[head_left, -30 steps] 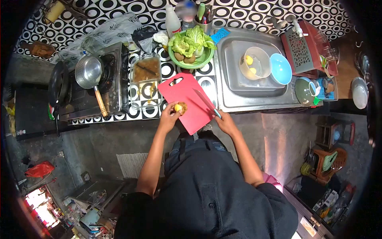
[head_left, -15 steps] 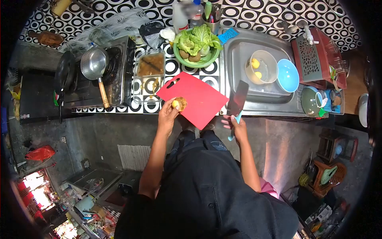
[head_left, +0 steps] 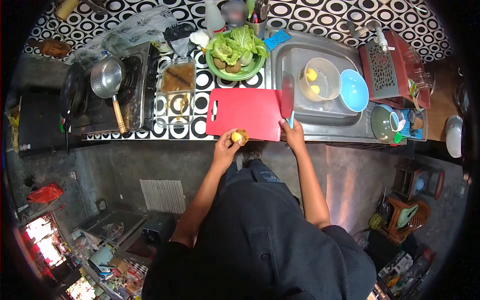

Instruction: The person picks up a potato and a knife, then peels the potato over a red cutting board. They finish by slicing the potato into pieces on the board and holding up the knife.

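Observation:
My left hand (head_left: 224, 152) is closed on a partly peeled potato (head_left: 239, 136), yellow on one side and brown-skinned on the other. It is at the counter's front edge, by the lower edge of a red cutting board (head_left: 245, 112). Closed on the light blue handle of a broad-bladed knife (head_left: 287, 97), my right hand (head_left: 294, 135) is at the board's right edge. The blade points away from me and looks reddish. The board lies squarely on the counter, its handle slot to the left.
Behind the board sits a green bowl (head_left: 250, 73) of lettuce and brown potatoes. On the right, the sink (head_left: 295, 117) holds a clear tub (head_left: 327, 90) with peeled potatoes and a blue bowl (head_left: 355, 91). A divided glass dish (head_left: 165, 107) and a stove (head_left: 142, 107) are leftward.
The cutting board has turned from a slant to lie square with the counter. My right hand has brought the knife up beside it. My left hand, still with the potato, has shifted right and nearer me.

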Available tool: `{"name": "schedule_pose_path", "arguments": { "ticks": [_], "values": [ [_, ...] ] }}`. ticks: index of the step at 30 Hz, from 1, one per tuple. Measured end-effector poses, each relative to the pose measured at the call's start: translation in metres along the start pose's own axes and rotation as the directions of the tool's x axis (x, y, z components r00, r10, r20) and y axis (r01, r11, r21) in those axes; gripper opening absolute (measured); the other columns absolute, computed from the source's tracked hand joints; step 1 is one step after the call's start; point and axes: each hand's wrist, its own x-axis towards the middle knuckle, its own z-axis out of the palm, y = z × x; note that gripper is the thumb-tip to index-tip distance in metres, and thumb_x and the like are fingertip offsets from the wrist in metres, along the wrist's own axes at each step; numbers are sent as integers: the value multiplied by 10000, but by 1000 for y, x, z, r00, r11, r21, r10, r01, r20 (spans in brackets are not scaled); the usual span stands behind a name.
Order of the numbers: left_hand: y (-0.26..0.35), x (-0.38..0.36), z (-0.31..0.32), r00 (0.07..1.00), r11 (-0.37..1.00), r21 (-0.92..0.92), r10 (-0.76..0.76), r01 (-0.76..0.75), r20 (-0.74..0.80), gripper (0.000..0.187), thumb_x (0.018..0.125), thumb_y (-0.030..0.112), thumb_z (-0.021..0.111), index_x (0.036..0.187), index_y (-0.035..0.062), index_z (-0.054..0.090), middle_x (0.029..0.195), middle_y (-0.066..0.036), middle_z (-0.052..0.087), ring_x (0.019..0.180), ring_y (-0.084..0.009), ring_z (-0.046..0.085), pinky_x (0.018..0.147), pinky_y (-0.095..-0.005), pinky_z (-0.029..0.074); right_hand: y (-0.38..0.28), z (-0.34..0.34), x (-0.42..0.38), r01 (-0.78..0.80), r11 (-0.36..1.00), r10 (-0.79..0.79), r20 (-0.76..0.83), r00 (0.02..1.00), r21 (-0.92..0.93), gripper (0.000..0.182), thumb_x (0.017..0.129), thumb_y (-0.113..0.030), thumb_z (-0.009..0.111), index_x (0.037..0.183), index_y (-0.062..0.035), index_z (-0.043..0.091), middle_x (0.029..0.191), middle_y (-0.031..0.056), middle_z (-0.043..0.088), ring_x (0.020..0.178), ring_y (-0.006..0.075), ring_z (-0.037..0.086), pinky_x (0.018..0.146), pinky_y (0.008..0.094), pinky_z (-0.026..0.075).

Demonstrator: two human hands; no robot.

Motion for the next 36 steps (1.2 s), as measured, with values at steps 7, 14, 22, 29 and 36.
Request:
{"name": "schedule_pose_path", "arguments": {
  "ticks": [7,14,22,29,36],
  "values": [
    [-15,22,-29,964,916,376,215,-142,-158,483,903,44,719,1355,24,548,1122,-95,646,899,-135,659,805,-242,529,-37,-1,32,309,876,-222,259,940,-371,414,963,-165,627,1369,-93,601,1108,195,693,995,351,657,894,404,497],
    [-13,80,-34,860,589,711,509,-384,43,498,821,18,756,1287,0,581,1122,-122,570,912,-202,652,766,-303,564,-53,17,-14,310,884,-173,373,911,-349,413,978,-149,578,1378,-49,583,1076,244,629,1037,408,614,919,434,481],
    [-2,100,-40,854,505,737,484,-449,188,503,795,72,753,1258,-5,572,1233,-252,563,1157,-442,559,970,-490,476,-45,79,-62,296,854,-159,328,931,-427,485,1000,-116,561,1479,-103,488,945,166,482,832,339,547,804,420,472],
    [5,100,-39,842,503,713,486,-489,234,404,799,-9,679,1192,-12,584,1128,-242,568,1039,-443,592,893,-485,501,-39,100,-76,260,857,-192,192,962,-445,477,983,-115,576,1454,-118,499,975,196,534,850,418,615,736,508,480],
    [0,104,-39,815,491,692,521,-529,253,268,783,-41,633,1042,-31,565,1004,-231,544,941,-449,577,822,-502,487,-43,107,-83,198,874,-160,122,979,-443,459,994,-100,558,1449,-148,521,927,175,503,816,381,583,744,474,476]
  ]
}}
